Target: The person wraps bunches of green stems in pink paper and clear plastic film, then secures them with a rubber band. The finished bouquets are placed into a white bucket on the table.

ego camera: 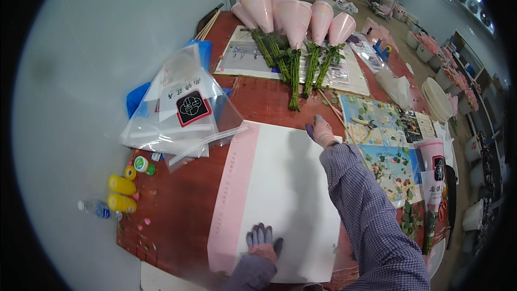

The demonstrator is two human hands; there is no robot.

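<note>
My left hand [264,242], in a pink and grey work glove, lies flat with spread fingers on a large white sheet of paper [282,161]. A pink printed band [234,198] runs down the sheet's left side. My right hand [322,131], gloved the same way, is stretched out by the sheet's far right corner. Its thumb stands apart from the fingers and no object shows in it; its underside is hidden. Beyond it lie several flower bunches in pink cone wraps [297,18], their green stems [295,81] pointing towards me.
Clear plastic bags [181,129] lie at the left. Yellow bottles [122,185], a clear bottle [99,209] and a tape roll [130,173] are near the wall. Pruning shears [365,123] and leaf scraps rest on printed sheets [387,153] at right, beside a wrapped bouquet [434,186].
</note>
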